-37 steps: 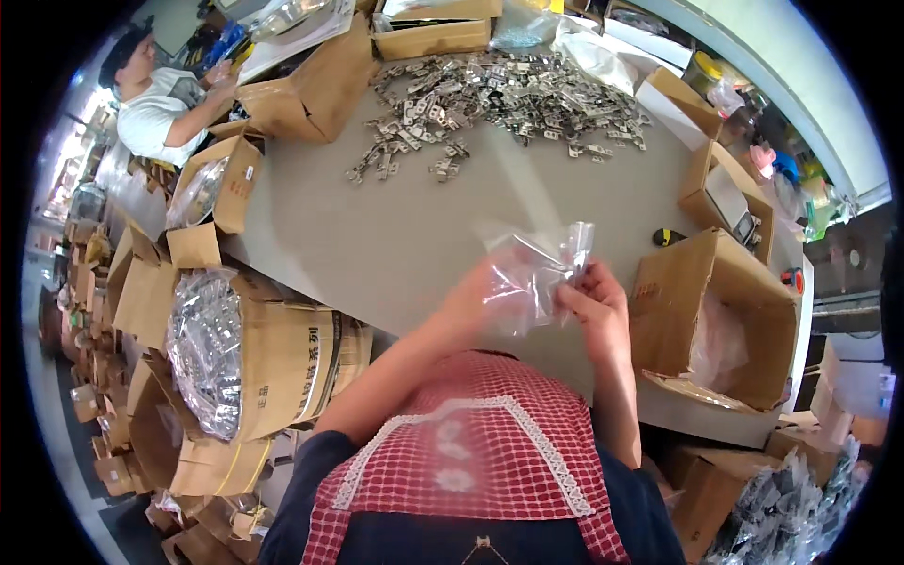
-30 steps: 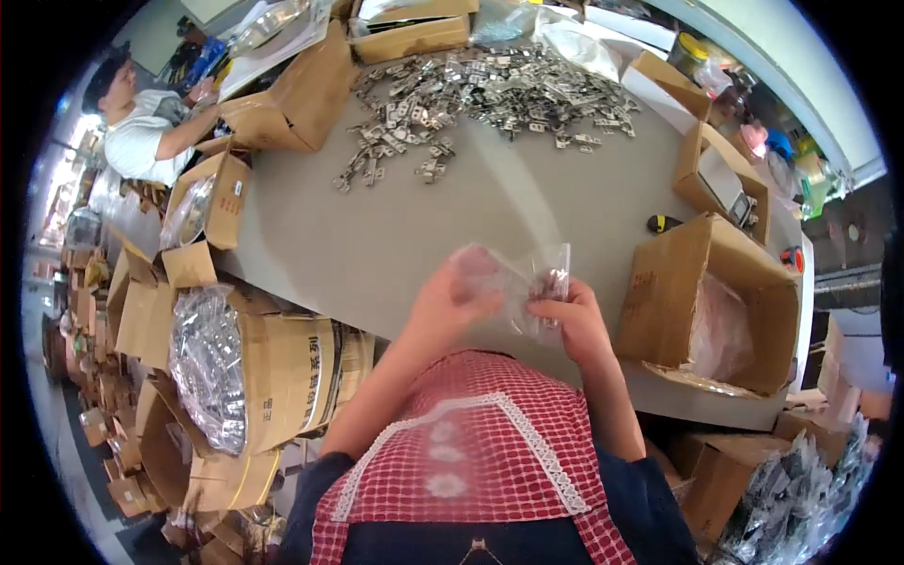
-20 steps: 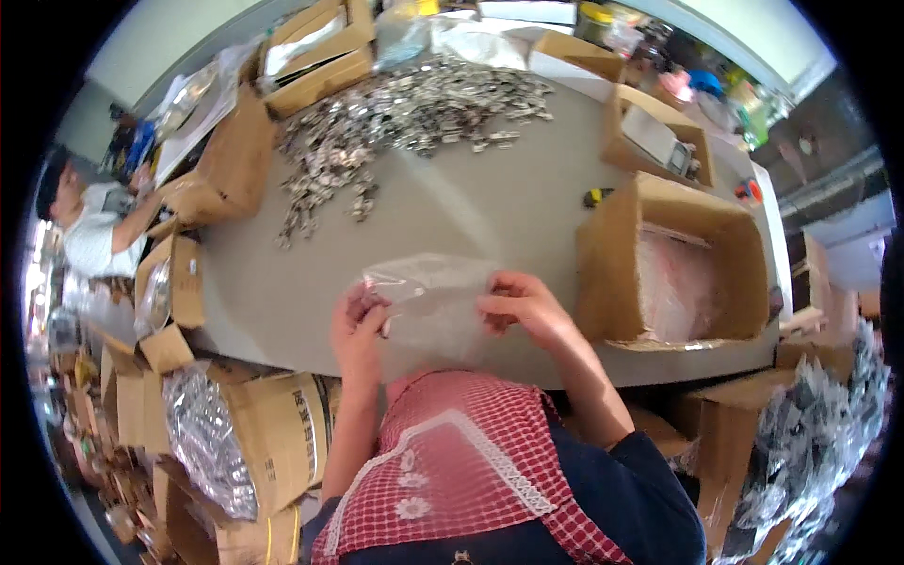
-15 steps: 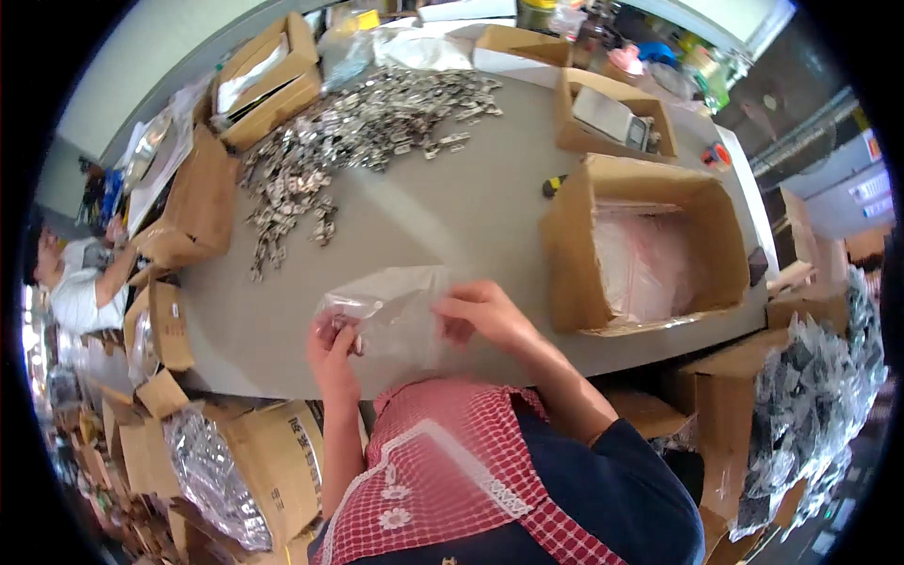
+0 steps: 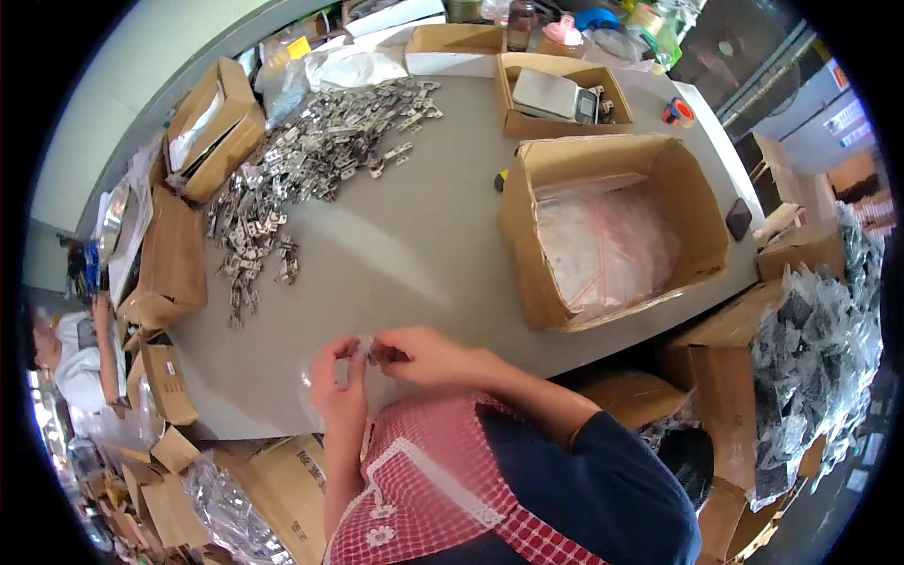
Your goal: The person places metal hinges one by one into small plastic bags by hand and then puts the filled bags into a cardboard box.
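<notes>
Close to my body, at the near edge of the table, my left hand (image 5: 341,379) and my right hand (image 5: 426,358) meet with fingers curled in. Both pinch a clear plastic bag (image 5: 379,388), which shows faintly between them and beside the left fingers. Something small, grey and shiny sits at the fingertips; whether it is metal or a fold of the bag I cannot tell. Farther off to the left lies a heap of small silver metal fittings (image 5: 311,155), resembling hinge parts.
To the right stands an open cardboard box (image 5: 527,235) with clear plastic bags (image 5: 612,245) inside. Behind it, a smaller box (image 5: 513,122) holds a grey scale (image 5: 546,94). Tape (image 5: 678,111) and a dark phone (image 5: 739,218) lie rightward. Another person's arm (image 5: 105,348) shows at far left.
My right hand has moved left to meet my left hand. The bag, spread out between them before, is now gathered low and mostly hidden. The whole view has shifted.
</notes>
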`<state>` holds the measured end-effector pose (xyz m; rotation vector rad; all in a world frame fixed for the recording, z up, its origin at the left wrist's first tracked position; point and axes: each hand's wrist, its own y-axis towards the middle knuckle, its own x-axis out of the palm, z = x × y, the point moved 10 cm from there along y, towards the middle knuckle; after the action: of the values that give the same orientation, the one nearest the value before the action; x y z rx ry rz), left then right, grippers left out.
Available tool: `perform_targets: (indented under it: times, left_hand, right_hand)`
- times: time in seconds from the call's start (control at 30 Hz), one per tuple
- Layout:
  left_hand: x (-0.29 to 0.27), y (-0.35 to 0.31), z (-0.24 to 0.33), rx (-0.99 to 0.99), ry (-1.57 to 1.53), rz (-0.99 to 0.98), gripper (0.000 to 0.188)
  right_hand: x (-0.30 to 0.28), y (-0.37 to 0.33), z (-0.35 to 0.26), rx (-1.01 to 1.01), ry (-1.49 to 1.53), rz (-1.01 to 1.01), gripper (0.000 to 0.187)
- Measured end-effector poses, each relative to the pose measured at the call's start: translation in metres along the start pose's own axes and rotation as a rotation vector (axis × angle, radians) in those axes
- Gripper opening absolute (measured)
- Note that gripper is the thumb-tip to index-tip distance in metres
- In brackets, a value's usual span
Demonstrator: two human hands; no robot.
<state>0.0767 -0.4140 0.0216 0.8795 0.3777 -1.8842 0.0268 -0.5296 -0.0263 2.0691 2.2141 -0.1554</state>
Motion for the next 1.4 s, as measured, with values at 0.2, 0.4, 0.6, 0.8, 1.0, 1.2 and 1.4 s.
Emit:
perform_targets:
  times: [0.2, 0.4, 0.6, 0.8, 1.0, 1.2, 1.4]
  left_hand:
    - [0.003, 0.008, -0.013, -0.066, -0.217, 0.067, 0.021]
    - [0.007, 0.018, 0.086, 0.49, 0.584, 0.277, 0.017]
    - [0.063, 0.014, -0.011, -0.339, -0.091, -0.411, 0.023]
    - [0.078, 0.008, -0.019, -0.413, -0.521, -0.462, 0.027]
    - [0.073, 0.008, -0.027, -0.412, -0.51, -0.3, 0.019]
    - [0.027, 0.024, 0.007, 0.108, 0.544, -0.059, 0.013]
    - [0.052, 0.025, 0.001, 0.157, 0.439, -0.186, 0.017]
  right_hand:
    - [0.004, 0.0, 0.013, 0.072, 0.234, -0.144, 0.021]
    - [-0.018, 0.01, 0.035, 0.017, 0.02, 0.112, 0.025]
    - [-0.009, 0.009, 0.039, -0.086, 0.281, 0.048, 0.021]
    - [0.0, 0.004, 0.058, 0.265, 0.844, -0.232, 0.018]
    - [-0.045, 0.007, 0.028, -0.173, -0.015, 0.323, 0.015]
    - [-0.069, 0.017, 0.015, -0.123, -0.498, 0.487, 0.023]
    - [0.003, 0.054, 0.028, -0.211, -0.614, -0.024, 0.042]
